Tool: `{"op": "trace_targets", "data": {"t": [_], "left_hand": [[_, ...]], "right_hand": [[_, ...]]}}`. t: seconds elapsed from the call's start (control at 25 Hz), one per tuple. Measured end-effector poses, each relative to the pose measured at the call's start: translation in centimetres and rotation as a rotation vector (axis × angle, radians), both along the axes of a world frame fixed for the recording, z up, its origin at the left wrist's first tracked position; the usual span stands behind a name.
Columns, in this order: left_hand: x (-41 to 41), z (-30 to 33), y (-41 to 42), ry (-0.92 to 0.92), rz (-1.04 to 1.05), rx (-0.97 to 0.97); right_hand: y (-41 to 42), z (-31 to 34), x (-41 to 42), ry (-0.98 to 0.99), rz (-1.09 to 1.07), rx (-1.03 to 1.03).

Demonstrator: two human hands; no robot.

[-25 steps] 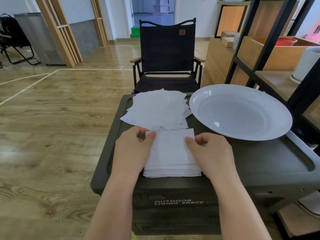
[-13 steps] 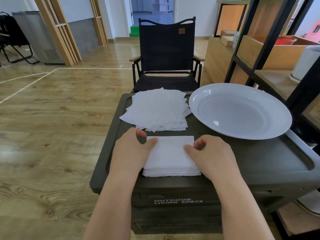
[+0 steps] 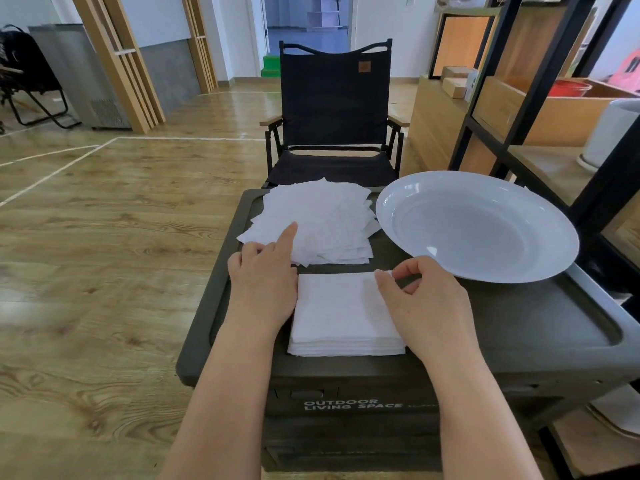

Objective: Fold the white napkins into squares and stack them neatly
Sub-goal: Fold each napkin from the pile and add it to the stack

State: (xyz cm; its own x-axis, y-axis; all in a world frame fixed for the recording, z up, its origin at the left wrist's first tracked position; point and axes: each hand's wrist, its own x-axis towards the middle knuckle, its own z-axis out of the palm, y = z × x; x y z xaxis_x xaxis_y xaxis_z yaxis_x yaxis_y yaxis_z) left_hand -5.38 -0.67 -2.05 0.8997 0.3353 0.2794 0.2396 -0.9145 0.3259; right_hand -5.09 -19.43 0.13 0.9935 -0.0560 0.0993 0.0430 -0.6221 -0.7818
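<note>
Table front: the dark green box [image 3: 519, 327] serving as your table fills the lower centre of the frame, with white lettering "OUTDOOR LIVING SPACE" on its near face.
Folded stack: the stack of folded napkins [image 3: 341, 317] sits square at the near edge of the table top, between your two hands.
Left hand: your left hand [image 3: 263, 275] lies just beside the stack's left edge, index finger stretched out straight and resting its tip on the loose napkins, the other fingers loosely curled, holding nothing.
Right hand: your right hand [image 3: 426, 299] rests over the stack's right side, thumb and forefinger pinching the far right corner of the top folded napkin.
Unfolded pile: the pile of unfolded napkins [image 3: 329, 220] lies fanned and uneven just beyond the stack, at the centre of the frame, a narrow strip of table showing between the two.
Plate: a large white plate [image 3: 478, 226] stands right of centre, its rim just beside the loose pile.
Chair: a black folding chair [image 3: 334, 109] with wooden armrests faces you from behind the table, upper centre.
Shelving: a black-framed shelf unit [image 3: 540, 81] with wooden boards rises along the right edge.
Floor: wood-plank floor [image 3: 104, 237] spreads across the left half.
</note>
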Motion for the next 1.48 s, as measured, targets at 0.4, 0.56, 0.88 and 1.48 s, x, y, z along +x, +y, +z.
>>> {"op": "trace_targets", "data": {"t": [0.4,0.56,0.88,1.48], "left_hand": [[0.8,0.6,0.6,-0.132,0.024,0.074],[0.6,1.3,0.6,-0.147,0.029,0.038],[-4.6,7.1,-1.6,-0.454,-0.243,0.100],[-5.8,6.7,-4.2,-0.091,-0.114,-1.127]], "right_hand": [[-1.1,0.6,0.7,-0.039,-0.025,0.082],[-1.6,1.1,0.7,-0.107,-0.073,0.157],[-0.7,1.9,-0.3,-0.294,0.286,0.024],[0.2,3.4,-1.7,0.114,0.236,0.770]]}}
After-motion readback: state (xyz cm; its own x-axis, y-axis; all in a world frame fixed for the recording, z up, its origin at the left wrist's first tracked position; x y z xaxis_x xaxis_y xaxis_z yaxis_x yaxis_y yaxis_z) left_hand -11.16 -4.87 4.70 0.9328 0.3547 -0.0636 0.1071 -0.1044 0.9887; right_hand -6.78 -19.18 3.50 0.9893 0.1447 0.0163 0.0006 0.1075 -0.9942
